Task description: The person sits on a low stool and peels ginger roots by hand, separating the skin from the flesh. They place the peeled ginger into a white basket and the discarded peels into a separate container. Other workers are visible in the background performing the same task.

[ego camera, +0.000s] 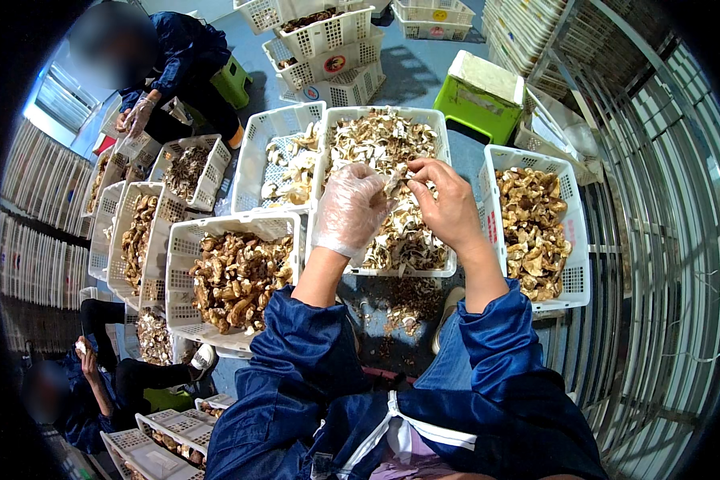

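My left hand (351,207), in a clear plastic glove, and my bare right hand (447,201) meet over a white perforated plastic crate (396,273). Between their fingertips is a small mushroom piece (398,177), partly hidden by the fingers. Pale and brown mushroom scraps (384,135) fill the crate below. Beside it on the left, another white crate (252,135) holds pale cut mushroom pieces (297,177). Whole brown mushrooms (240,276) are heaped in a crate near my left forearm. To the right, a crate (576,240) contains yellowish-brown mushrooms (531,234).
Two co-workers in blue jackets sit at left, one (186,54) above, one (90,414) below, among more crates. A green stool (480,96) stands beyond the crates. Metal racking (654,210) runs along the right. Dark debris (411,300) litters the floor between my feet.
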A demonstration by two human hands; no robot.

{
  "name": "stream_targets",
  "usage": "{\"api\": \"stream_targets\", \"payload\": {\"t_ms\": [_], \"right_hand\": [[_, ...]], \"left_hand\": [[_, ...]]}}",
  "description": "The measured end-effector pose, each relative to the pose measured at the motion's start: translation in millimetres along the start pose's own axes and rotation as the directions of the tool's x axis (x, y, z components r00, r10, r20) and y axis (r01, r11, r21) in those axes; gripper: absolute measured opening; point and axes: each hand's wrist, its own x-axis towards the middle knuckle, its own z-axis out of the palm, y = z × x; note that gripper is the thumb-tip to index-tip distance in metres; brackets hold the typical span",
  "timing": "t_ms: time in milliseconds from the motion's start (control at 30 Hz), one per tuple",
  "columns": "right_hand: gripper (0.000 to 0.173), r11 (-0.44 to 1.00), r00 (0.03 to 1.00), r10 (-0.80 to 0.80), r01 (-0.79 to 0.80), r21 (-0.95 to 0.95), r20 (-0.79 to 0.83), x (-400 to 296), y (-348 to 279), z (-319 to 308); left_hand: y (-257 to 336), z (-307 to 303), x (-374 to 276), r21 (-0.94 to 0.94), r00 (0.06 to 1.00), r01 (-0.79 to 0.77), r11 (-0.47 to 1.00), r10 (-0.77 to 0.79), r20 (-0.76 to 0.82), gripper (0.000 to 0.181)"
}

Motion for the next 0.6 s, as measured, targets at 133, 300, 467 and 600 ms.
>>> {"api": "stream_targets", "payload": {"t_ms": [133,300,467,600], "right_hand": [[0.008,0.965,0.975,-0.218,0.209,-0.158,-0.044,-6,-1,10],[0.010,0.988,0.988,0.152,-0.152,0.039,-0.008,-1,-6,4],[0.019,0.971,0.989,-0.144,0.138,-0.197,-0.018,-9,6,18],[0.017,0.989,0.992,0.127,-0.127,-0.077,-0.013,-3,-6,14]], "left_hand": [[0,3,0,0.109,0.999,-0.025,0.994,0.028,-0.026,0.022],[-2,6,-4,0.169,0.995,-0.080,0.982,0.089,-0.046,0.022],[-2,11,-1,0.253,0.980,-0.131,0.959,0.163,-0.112,0.026],[0,7,-3,0.270,0.990,-0.107,0.957,0.129,-0.065,0.021]]}}
